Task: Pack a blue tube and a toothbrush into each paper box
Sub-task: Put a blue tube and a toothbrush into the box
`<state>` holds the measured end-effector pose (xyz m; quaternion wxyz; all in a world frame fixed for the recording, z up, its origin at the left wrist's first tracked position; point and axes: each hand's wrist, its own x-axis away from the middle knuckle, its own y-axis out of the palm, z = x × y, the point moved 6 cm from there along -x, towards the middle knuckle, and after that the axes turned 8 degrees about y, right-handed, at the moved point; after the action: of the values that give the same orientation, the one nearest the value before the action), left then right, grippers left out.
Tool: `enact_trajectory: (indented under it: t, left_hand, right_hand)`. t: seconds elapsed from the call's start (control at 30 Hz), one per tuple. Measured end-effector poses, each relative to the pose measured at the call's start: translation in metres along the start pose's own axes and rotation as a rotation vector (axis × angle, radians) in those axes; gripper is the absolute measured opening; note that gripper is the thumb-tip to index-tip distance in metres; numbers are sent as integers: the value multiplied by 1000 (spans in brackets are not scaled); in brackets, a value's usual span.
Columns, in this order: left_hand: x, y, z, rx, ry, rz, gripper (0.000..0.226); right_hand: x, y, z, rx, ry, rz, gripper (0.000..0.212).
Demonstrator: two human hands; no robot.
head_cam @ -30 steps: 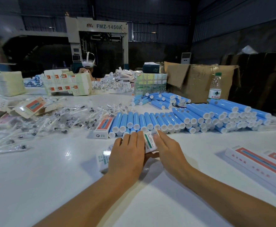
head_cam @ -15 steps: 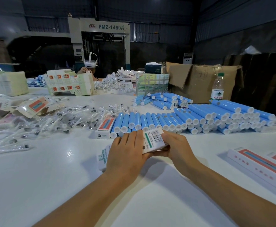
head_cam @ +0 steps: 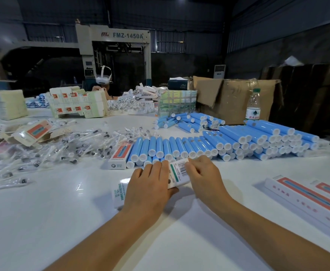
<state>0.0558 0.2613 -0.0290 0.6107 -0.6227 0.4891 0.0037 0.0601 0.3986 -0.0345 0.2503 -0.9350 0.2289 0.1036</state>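
A dim workshop with a large machine at twelve o'clock is seen behind a white table, on which the packing stock is spread. At nine o'clock a heap of toothbrushes in clear wrappers is laid; at the centre and towards two o'clock, rows of blue tubes are stacked with their white caps facing the person.

Just below the tubes, a paper box is held between both hands. The left hand is laid over its middle, fingers curled over the top and thumb tucked beneath. The right hand is closed on the far end, where the barcode face is turned upward.

Half a second ago the barcoded end was only partly raised; one second ago it was nearly hidden under flat fingers. The box has since been tipped further up, and the right fingers have been brought onto its end. It is judged that the end flap is being closed, so this box is probably filled and nearly finished. Whether a tube and a brush are inside cannot be told. At four o'clock, finished boxes are laid flat.
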Motion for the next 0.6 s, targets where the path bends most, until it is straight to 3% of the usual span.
enact_trajectory:
  t: [0.17, 0.4, 0.6]
  left_hand:
    - [4, 10, 4, 14, 7, -97, 76]
    - [3, 18, -7, -54, -34, -57, 75]
    - [1, 19, -17, -40, -137, -85, 74]
  right_hand:
    - [5, 4, -4, 292, -135, 55, 30]
    - [2, 7, -4, 208, -136, 16, 28]
    - [2, 0, 1, 84, -65, 100, 29]
